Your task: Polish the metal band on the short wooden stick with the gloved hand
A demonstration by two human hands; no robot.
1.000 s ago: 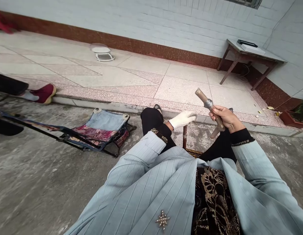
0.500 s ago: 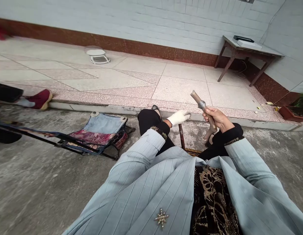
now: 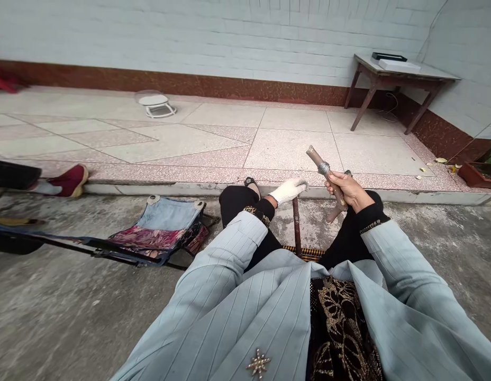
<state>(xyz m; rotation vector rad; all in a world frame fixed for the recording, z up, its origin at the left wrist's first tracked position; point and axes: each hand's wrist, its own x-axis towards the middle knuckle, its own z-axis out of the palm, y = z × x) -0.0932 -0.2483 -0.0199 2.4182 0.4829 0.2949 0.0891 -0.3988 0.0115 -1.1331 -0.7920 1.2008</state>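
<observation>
My left hand (image 3: 288, 191), in a white knitted glove, is closed over the top of a dark brown rod (image 3: 297, 227). The rod stands upright between my knees, and its upper end is hidden under the glove. A black-and-yellow woven piece (image 3: 311, 254) shows at its foot, partly covered by my jacket. My bare right hand (image 3: 346, 189) grips a crooked wooden branch (image 3: 337, 203) around its middle. Silver wire (image 3: 324, 168) is wound round the branch just above my fingers. The branch tilts up to the left, and its lower end widens into a stub.
A low folding chair (image 3: 166, 211) stands at my left, near a person's red shoe (image 3: 73, 181). Before my feet runs the raised tiled step (image 3: 182, 189). Farther back are a white stool (image 3: 154, 101), a wooden table (image 3: 412, 74) and a planter (image 3: 478, 173).
The view has tilted slightly, so the wall and step sit lower. The branch has turned slightly in my right hand. My left hand stays on the rod.
</observation>
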